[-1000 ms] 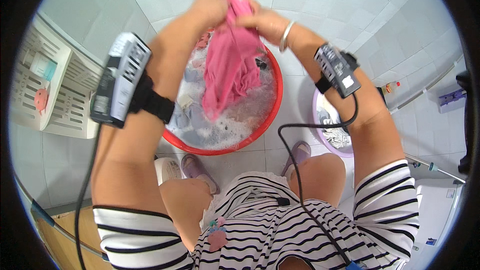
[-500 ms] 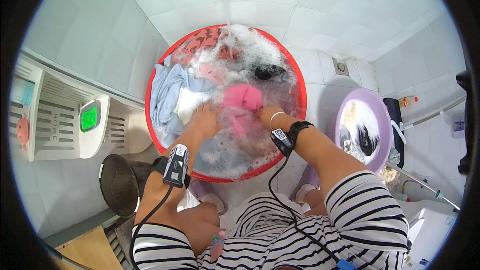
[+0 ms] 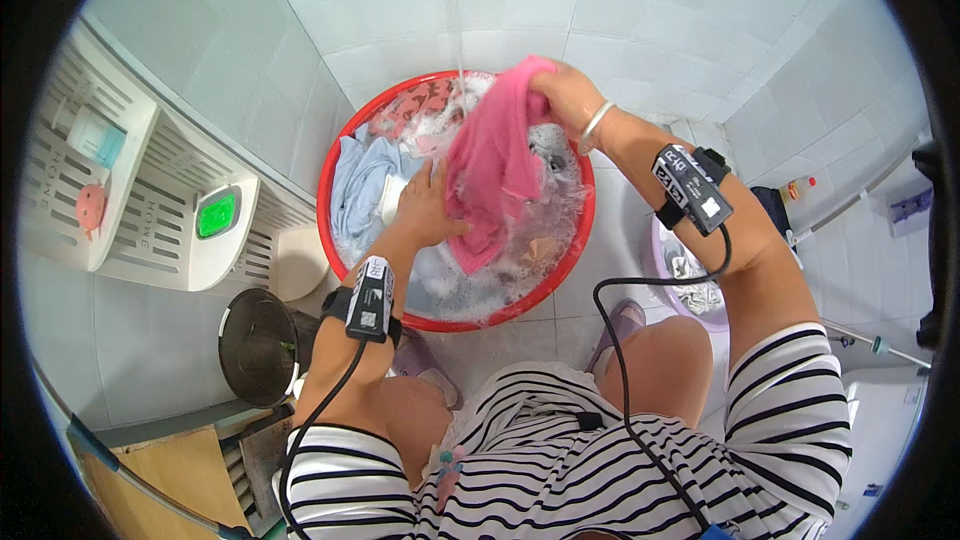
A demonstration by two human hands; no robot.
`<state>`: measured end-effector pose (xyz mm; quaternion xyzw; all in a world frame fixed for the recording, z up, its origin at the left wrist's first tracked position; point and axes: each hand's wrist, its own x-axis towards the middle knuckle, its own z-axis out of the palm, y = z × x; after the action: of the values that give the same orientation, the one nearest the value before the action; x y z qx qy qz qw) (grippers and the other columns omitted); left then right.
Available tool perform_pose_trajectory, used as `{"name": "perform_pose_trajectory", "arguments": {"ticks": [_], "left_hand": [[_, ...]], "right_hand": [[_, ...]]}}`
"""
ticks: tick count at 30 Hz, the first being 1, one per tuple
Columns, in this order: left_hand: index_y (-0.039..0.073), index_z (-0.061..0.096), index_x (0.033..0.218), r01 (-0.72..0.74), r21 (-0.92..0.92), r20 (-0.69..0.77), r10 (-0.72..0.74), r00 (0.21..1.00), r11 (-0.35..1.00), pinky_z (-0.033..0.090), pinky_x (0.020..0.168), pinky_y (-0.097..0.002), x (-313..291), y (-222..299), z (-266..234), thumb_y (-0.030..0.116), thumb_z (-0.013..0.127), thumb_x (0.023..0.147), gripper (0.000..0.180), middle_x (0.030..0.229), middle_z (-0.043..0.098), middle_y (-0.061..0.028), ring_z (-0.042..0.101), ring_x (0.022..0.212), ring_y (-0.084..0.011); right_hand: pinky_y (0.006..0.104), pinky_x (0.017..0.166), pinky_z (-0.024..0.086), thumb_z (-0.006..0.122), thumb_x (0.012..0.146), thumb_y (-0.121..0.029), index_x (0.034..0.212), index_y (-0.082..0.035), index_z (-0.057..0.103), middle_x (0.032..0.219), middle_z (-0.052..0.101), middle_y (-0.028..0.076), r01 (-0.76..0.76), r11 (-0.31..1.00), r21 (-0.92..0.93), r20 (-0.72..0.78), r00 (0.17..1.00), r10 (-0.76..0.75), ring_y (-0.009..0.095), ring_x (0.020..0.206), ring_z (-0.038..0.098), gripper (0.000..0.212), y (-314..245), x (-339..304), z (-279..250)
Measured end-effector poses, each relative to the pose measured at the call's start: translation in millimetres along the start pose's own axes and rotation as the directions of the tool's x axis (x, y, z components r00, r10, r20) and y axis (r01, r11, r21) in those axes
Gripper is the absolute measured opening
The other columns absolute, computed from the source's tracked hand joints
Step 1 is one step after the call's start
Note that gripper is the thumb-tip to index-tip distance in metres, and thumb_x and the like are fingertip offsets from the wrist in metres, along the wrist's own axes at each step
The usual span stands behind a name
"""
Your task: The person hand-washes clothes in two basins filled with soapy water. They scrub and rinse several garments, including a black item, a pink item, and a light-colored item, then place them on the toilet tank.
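Observation:
A wet pink cloth [image 3: 490, 170], perhaps a towel, hangs above the soapy water of a large red-rimmed tub [image 3: 582, 248]. My right hand [image 3: 566, 100] is closed on its top end, near the tub's far right side. Close against the cloth's left side is my left hand [image 3: 425, 210], its fingers stretched out and the thumb towards the cloth. To the left of that hand a light blue garment [image 3: 362, 185] lies bunched in the tub. A red patterned cloth [image 3: 415, 105] sits at the far side, partly under foam. The pink cloth hides part of the water.
A thin water stream [image 3: 456, 30] falls into the tub. White wall racks [image 3: 170, 210] and a dark bin [image 3: 255, 345] stand at the left. A purple basin [image 3: 712, 318] with foam and clothes is partly behind my right arm. A bottle [image 3: 797, 188] stands beyond it.
My right hand has lifted the pink cloth out of the water, up and away from me. My left hand has moved slightly and stays beside it.

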<state>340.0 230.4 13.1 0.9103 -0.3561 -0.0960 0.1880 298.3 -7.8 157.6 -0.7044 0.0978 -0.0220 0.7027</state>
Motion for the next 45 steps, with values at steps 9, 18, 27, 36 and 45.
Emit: {"name": "perform_pose_trajectory", "arguments": {"ticks": [9, 18, 27, 36, 45], "left_hand": [[0.006, 0.049, 0.115, -0.184, -0.314, -0.59, -0.039, 0.806, 0.931, 0.042, 0.084, -0.0401, 41.7, 23.5, 47.4, 0.033, 0.079, 0.057, 0.07, 0.107, 0.053, -0.0118, 0.052, 0.098, -0.028], [0.005, 0.046, 0.122, -0.347, -0.761, -0.577, -0.327, 0.748, 0.548, 0.044, 0.087, -0.0353, 63.0, 65.1, 34.0, 0.028, 0.061, 0.081, 0.05, 0.12, 0.051, -0.0105, 0.051, 0.106, -0.0229], [0.008, 0.051, 0.113, -0.309, -0.9, -0.188, -0.364, 0.912, -0.308, 0.047, 0.084, -0.0338, 69.4, 135.1, -42.6, 0.025, 0.048, 0.09, 0.029, 0.111, 0.056, -0.0064, 0.055, 0.099, -0.0215], [0.011, 0.052, 0.11, -0.069, -0.872, 0.044, -0.22, 0.975, -0.485, 0.047, 0.083, -0.0318, 24.1, 165.4, -2.2, 0.024, 0.046, 0.091, 0.024, 0.109, 0.056, -0.0034, 0.054, 0.099, -0.0186], [0.008, 0.027, 0.135, 0.433, -0.872, 0.383, 0.234, 0.894, -0.226, 0.03, 0.097, -0.0572, -46.9, 73.0, -18.4, 0.048, 0.052, 0.082, 0.071, 0.136, 0.035, -0.0102, 0.035, 0.124, -0.0342]], "right_hand": [[0.0306, 0.059, 0.048, 0.051, 0.081, -0.017, 0.077, -0.001, 0.057, 0.071, 0.059, 0.008, 0.195, 0.739, 0.645, -0.138, 0.981, -0.139, 0.018, 0.06, 0.056, 0.018, -83.2, -63.5, 77.8], [0.0352, 0.086, 0.045, 0.043, 0.085, -0.023, 0.102, -0.002, 0.054, 0.104, 0.059, 0.011, -0.017, 0.368, 0.93, 0.114, 0.963, -0.246, 0.022, 0.096, 0.056, 0.03, -18.0, -113.8, 10.0], [0.0533, 0.099, 0.031, 0.047, 0.086, -0.04, 0.122, -0.014, 0.047, 0.123, 0.05, 0.01, -0.102, 0.418, 0.903, -0.037, 0.95, 0.311, 0.027, 0.114, 0.047, 0.045, 91.7, -132.5, -37.0], [0.0425, 0.091, 0.044, 0.053, 0.084, -0.043, 0.124, -0.005, 0.046, 0.121, 0.054, 0.013, -0.011, 0.233, 0.972, 0.06, 0.977, -0.205, 0.026, 0.108, 0.053, 0.056, 116.0, -82.5, -16.9], [0.0331, 0.08, 0.05, 0.063, 0.078, -0.012, 0.111, -0.003, 0.054, 0.1, 0.061, 0.009, 0.159, 0.717, 0.678, -0.182, 0.982, -0.045, 0.02, 0.093, 0.059, 0.035, 78.8, -80.8, -22.9]]}}
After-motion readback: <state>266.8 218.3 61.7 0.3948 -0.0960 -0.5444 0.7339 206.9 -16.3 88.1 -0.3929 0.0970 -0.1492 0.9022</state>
